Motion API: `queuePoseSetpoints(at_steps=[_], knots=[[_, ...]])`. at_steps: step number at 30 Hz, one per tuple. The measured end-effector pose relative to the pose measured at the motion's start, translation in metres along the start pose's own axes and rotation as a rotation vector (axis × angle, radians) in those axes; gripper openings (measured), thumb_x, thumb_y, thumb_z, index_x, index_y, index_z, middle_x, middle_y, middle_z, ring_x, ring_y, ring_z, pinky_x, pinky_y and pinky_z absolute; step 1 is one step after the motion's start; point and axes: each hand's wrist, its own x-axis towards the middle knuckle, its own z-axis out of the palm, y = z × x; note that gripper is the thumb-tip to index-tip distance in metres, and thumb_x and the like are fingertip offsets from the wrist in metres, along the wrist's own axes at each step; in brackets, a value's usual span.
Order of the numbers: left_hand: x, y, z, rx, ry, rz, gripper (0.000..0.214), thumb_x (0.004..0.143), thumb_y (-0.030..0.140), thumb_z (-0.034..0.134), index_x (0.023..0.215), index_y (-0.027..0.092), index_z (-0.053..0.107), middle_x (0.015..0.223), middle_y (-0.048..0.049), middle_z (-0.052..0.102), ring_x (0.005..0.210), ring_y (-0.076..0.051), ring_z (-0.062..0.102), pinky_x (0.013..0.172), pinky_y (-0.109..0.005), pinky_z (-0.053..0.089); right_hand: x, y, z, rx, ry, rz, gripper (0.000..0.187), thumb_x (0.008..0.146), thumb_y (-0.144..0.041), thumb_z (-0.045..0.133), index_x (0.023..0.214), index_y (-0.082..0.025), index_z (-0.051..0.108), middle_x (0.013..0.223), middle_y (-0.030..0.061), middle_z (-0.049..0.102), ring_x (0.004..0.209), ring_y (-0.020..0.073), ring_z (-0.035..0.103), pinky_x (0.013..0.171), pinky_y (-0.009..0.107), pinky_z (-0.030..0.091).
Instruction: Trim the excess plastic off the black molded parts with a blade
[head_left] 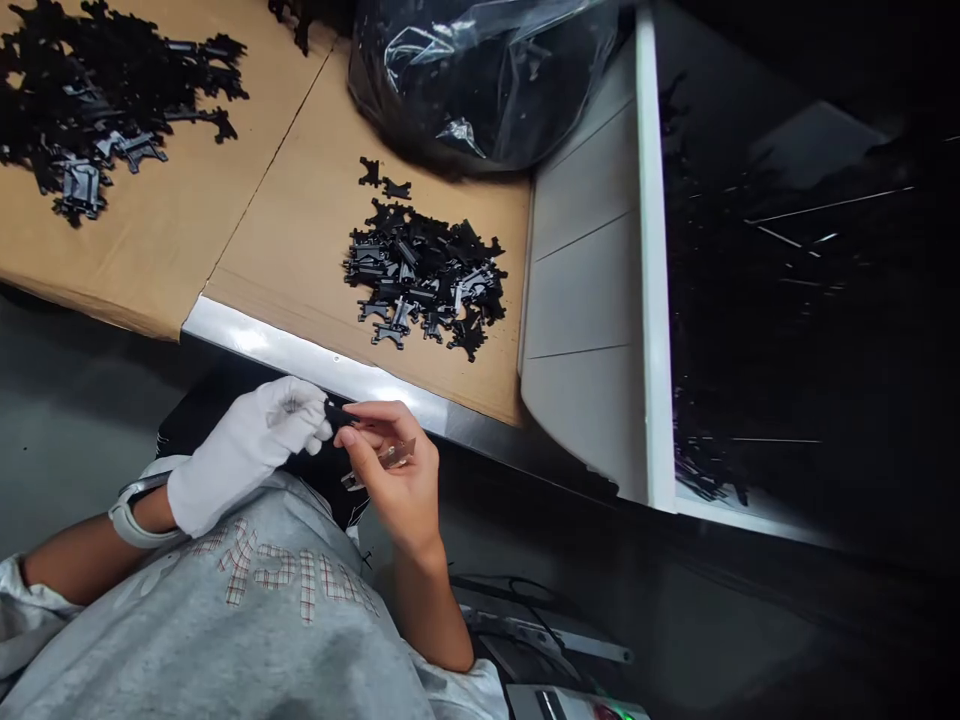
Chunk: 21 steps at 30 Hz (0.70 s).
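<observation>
My left hand (251, 445), in a white glove, pinches a small black plastic part (339, 413) just below the table's front edge. My bare right hand (394, 470) meets it there, its fingers curled round the same part, with a small clear or metallic piece (396, 456) resting in the palm. On the brown cardboard (300, 240) covering the table, a little beyond the hands, lies a pile of several black plastic parts (424, 275).
A larger heap of black parts (90, 100) lies at the far left. A clear bag of black parts (480, 80) stands at the back. A white bin (600, 290) holding dark parts sits on the right. The table's metal edge (300, 355) runs above the hands.
</observation>
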Motion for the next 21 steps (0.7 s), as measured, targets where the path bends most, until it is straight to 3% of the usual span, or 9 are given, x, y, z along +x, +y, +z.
queuePoseSetpoints(at_steps=[4,8,11,16,21], knots=[[-0.002,0.009,0.009,-0.158,0.008,0.063,0.024,0.09,0.044,0.068,0.084,0.021,0.065,0.075,0.0003,0.069,0.068,-0.015,0.066,0.068,-0.027,0.059,0.0,-0.012,0.009,-0.001,0.071,-0.131,0.008,0.099,-0.032,0.067,0.104,-0.026,0.067,0.072,-0.005,0.056,0.054,0.0101,0.048,0.05,0.023,0.041],[0.003,0.014,0.017,-0.188,0.056,0.196,0.037,0.094,0.06,0.066,0.087,0.024,0.068,0.091,-0.0001,0.073,0.088,-0.015,0.068,0.093,-0.027,0.058,0.002,-0.015,0.008,-0.038,-0.003,-0.301,0.032,0.097,-0.048,0.071,0.12,-0.027,0.066,0.079,-0.0035,0.057,0.06,0.0115,0.05,0.054,0.024,0.045],[0.004,0.023,0.017,-0.21,0.033,0.303,0.046,0.092,0.068,0.067,0.08,0.024,0.067,0.082,0.003,0.07,0.077,-0.013,0.065,0.082,-0.022,0.058,0.004,-0.021,-0.002,-0.117,-0.068,-0.465,0.047,0.1,-0.056,0.066,0.136,-0.027,0.058,0.082,-0.0021,0.057,0.067,0.0136,0.055,0.055,0.024,0.048],[-0.002,0.041,0.01,-0.205,-0.17,0.352,0.038,0.099,0.054,0.065,0.077,0.023,0.064,0.07,0.0043,0.067,0.066,-0.011,0.062,0.067,-0.021,0.055,0.01,-0.035,-0.009,-0.238,-0.107,-0.538,0.045,0.102,-0.035,0.069,0.144,-0.03,0.055,0.077,-0.0057,0.052,0.058,0.0108,0.049,0.052,0.021,0.048],[-0.006,0.048,0.014,-0.135,-0.113,0.265,0.035,0.097,0.05,0.058,0.071,0.027,0.059,0.067,0.0022,0.062,0.065,-0.016,0.064,0.064,-0.027,0.06,0.011,-0.036,0.0,-0.256,-0.029,-0.549,0.044,0.099,-0.034,0.073,0.139,-0.032,0.056,0.075,-0.0076,0.05,0.055,0.0098,0.045,0.05,0.02,0.046]])
